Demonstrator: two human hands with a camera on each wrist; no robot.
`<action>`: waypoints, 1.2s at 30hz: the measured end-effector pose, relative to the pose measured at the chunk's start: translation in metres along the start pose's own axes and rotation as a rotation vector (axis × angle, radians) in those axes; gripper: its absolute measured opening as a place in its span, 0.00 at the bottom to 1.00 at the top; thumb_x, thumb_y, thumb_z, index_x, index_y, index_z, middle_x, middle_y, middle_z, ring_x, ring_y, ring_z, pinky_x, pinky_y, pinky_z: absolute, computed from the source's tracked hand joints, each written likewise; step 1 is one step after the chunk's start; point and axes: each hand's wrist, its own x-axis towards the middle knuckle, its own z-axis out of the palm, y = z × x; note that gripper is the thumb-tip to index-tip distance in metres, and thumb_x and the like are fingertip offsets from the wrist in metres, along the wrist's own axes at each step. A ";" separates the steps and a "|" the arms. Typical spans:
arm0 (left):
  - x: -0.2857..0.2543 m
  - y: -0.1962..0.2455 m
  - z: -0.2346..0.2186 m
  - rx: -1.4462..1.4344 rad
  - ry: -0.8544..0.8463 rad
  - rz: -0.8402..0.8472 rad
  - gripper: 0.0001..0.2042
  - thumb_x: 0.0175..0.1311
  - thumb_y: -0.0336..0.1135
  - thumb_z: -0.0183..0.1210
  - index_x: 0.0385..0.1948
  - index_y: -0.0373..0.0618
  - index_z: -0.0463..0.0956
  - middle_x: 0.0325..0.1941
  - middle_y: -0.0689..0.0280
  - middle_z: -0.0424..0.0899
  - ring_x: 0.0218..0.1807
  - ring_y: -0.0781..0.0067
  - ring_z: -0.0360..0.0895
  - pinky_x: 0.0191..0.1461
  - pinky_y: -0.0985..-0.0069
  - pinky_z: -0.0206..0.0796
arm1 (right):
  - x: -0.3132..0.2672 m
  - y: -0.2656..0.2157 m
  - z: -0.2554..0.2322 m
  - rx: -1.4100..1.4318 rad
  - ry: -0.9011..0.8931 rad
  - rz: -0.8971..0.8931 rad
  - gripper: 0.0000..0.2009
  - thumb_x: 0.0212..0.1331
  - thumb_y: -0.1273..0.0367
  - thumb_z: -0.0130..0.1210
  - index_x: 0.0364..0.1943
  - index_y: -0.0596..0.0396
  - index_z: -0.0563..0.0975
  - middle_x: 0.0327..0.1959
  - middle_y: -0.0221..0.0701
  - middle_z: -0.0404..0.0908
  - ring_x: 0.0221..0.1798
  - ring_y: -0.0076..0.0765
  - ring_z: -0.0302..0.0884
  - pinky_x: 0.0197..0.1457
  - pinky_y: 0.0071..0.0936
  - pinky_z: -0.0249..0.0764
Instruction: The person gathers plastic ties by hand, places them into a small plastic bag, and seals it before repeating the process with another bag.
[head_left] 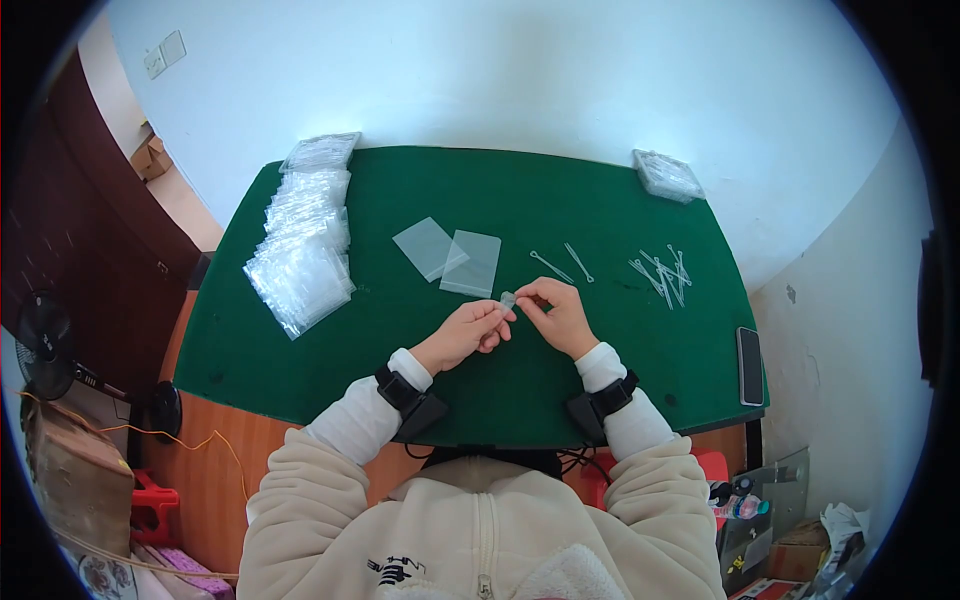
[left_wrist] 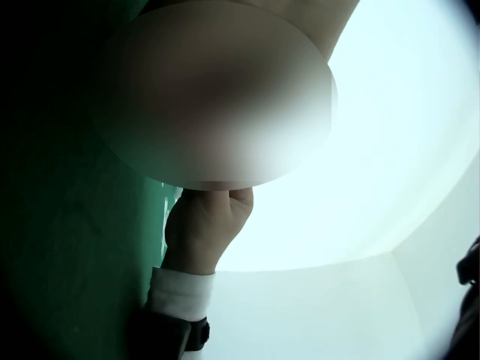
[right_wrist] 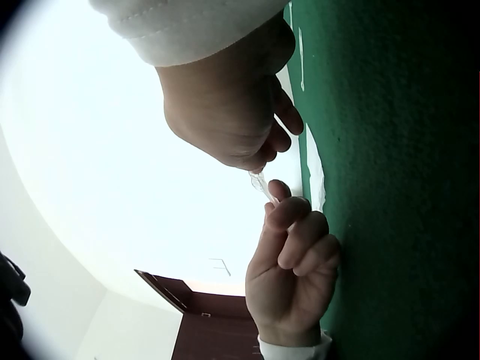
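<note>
A small clear plastic piece (head_left: 508, 300) is held between both hands over the green table; its exact kind I cannot tell. My left hand (head_left: 465, 335) pinches its lower end between thumb and index finger, the other fingers curled. From the right, my right hand (head_left: 560, 318) pinches the upper end with its fingertips. The right wrist view shows the clear piece (right_wrist: 260, 182) bridging the two hands. Just beyond the hands lie two flat clear plastic bags (head_left: 478, 262), overlapping. Two thin clear sticks with ring ends (head_left: 577, 262) lie beyond the right hand. A blur covers much of the left wrist view.
A long fanned stack of clear bags (head_left: 300, 250) runs along the left of the green table (head_left: 400, 190). Several more ring-ended sticks (head_left: 662, 275) lie in a loose pile at right. A clear packet (head_left: 668, 176) sits at the back right corner, a phone (head_left: 749, 366) at the right edge.
</note>
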 end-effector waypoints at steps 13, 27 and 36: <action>0.001 0.003 0.000 -0.029 0.216 0.100 0.10 0.71 0.35 0.40 0.41 0.40 0.69 0.25 0.72 0.70 0.21 0.87 0.58 0.23 0.87 0.52 | 0.010 0.051 -0.024 -0.659 0.328 0.025 0.04 0.48 0.70 0.58 0.27 0.53 0.79 0.26 0.32 0.76 0.33 0.39 0.73 0.36 0.34 0.70; 0.004 0.000 -0.010 0.000 0.355 0.242 0.10 0.70 0.35 0.42 0.40 0.41 0.70 0.27 0.71 0.71 0.24 0.85 0.63 0.28 0.87 0.56 | 0.009 0.060 -0.015 -0.463 0.245 0.096 0.05 0.52 0.69 0.56 0.29 0.55 0.75 0.24 0.27 0.73 0.31 0.30 0.70 0.33 0.27 0.66; 0.006 -0.002 -0.004 0.076 0.412 0.508 0.10 0.71 0.35 0.40 0.38 0.40 0.70 0.31 0.68 0.74 0.36 0.79 0.73 0.43 0.81 0.65 | -0.008 -0.009 0.036 0.725 -0.147 0.414 0.06 0.64 0.67 0.47 0.32 0.53 0.71 0.21 0.22 0.69 0.20 0.15 0.61 0.23 0.14 0.57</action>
